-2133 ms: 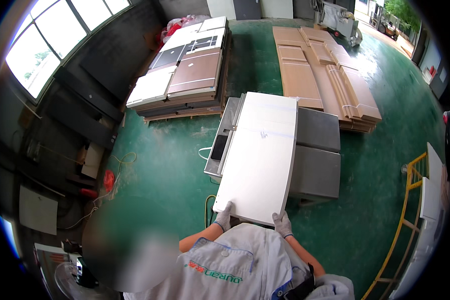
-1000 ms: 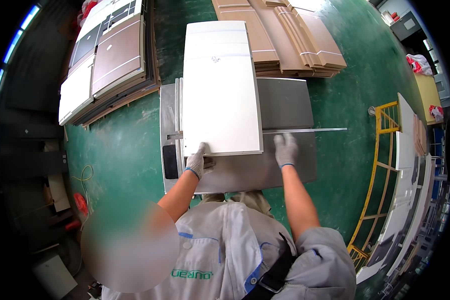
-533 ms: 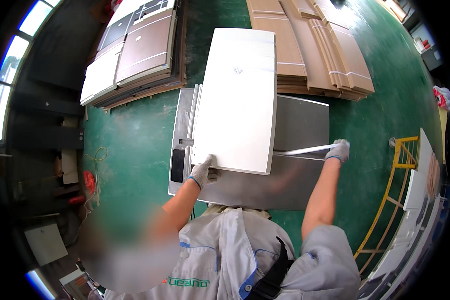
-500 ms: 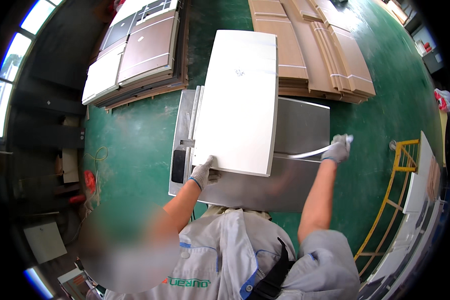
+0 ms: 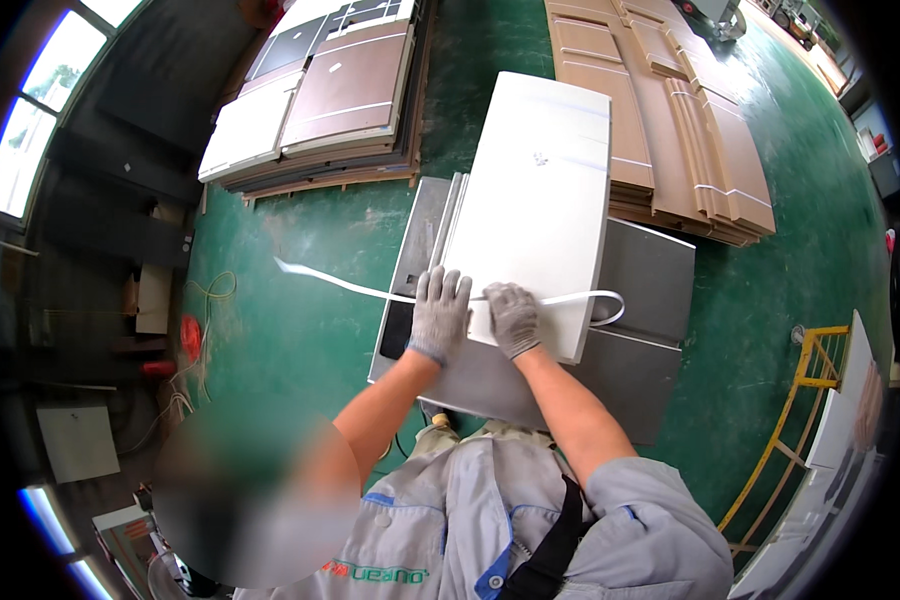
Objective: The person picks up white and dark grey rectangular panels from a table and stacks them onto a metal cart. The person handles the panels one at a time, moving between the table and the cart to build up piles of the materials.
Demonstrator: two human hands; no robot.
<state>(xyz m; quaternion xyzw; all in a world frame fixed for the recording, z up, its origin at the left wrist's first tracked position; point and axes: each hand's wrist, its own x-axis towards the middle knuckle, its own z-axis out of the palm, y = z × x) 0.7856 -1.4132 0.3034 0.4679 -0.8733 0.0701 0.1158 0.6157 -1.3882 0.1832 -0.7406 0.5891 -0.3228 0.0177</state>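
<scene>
A long white panel (image 5: 530, 200) lies on a grey metal-topped workbench (image 5: 635, 370). A white strap (image 5: 345, 284) crosses the panel's near end; its free end sticks out over the floor on the left, and on the right it loops down beside the panel's edge. My left hand (image 5: 440, 315), gloved in grey, lies over the strap at the panel's left corner, fingers stretched forward. Just right of it, my gloved right hand (image 5: 513, 318) is closed on the strap against the panel, fingers bent. Both palms are hidden.
Strapped stacks of brown boards (image 5: 700, 150) stand at the far right, and a pallet of white, grey and brown panels (image 5: 340, 100) at the far left. A yellow-framed cart (image 5: 785, 430) is on the right. A hose (image 5: 205, 350) lies on the green floor at left.
My right hand has brought the strap from the right side across onto the panel. My left hand has moved onto the strap, whose end now points left. The view has shifted.
</scene>
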